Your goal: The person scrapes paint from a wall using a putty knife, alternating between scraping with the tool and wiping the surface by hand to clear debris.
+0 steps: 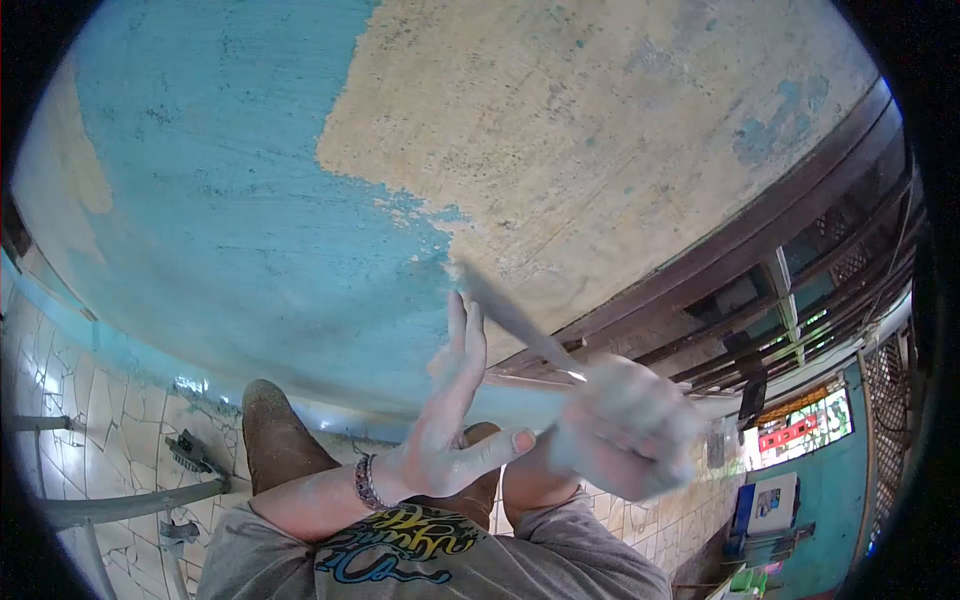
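My right hand (632, 425), blurred by motion and coated in pale dust, is closed round the handle of a knife (525, 332). The handle is hidden in the fist. The grey blade points up and left, its tip overlapping the wall (270, 230) where blue paint meets a large bare beige patch (560, 150). Left of the blade, my left hand (445, 410) is open, with fingers stretched upward and thumb out to the right. Its fingertips are close beside the blade near the tip. Whitish dust covers it too, and a dark bracelet (368, 482) circles the wrist.
A brown slatted window frame (700, 350) borders the wall on the right. Below lies a cracked-tile floor (105, 400) with a dark brush (190, 452) on it. A grey metal frame (140, 502) stands at left. At lower right is a white-and-blue box (772, 503).
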{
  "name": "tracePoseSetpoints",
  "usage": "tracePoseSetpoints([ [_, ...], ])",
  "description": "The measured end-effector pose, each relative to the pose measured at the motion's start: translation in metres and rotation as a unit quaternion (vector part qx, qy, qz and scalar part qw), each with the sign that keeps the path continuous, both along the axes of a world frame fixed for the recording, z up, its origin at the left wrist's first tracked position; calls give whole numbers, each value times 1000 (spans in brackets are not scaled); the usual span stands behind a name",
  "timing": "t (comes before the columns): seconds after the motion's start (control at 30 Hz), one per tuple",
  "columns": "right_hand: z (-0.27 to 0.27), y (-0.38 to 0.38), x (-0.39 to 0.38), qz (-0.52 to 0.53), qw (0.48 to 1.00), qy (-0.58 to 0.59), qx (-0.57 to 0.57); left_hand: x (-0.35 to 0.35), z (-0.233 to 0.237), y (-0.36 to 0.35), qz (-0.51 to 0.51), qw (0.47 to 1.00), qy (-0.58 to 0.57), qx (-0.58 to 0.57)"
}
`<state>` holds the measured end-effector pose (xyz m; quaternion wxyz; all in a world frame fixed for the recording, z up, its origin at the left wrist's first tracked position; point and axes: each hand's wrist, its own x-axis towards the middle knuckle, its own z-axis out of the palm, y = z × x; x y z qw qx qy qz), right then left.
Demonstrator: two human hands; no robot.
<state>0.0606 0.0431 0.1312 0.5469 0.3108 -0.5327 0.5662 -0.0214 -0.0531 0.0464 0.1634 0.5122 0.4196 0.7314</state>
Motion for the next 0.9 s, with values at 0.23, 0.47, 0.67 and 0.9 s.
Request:
tracePoseSetpoints([
  [0.23, -14, 0, -12, 43, 993, -105, -10, 0, -6, 5, 78, 997, 3, 12],
  [0.47, -37, -2, 31, -256, 925, -281, -21, 1, -22, 6, 92, 996, 1, 12],
  [0.67, -37, -10, 77, -245, 717, -652, -25, 14, -29, 26, 171, 978, 117, -15],
  [0.9, -63, -11, 64, -180, 793, -582, -25, 4, -23, 16, 189, 962, 195, -23],
])
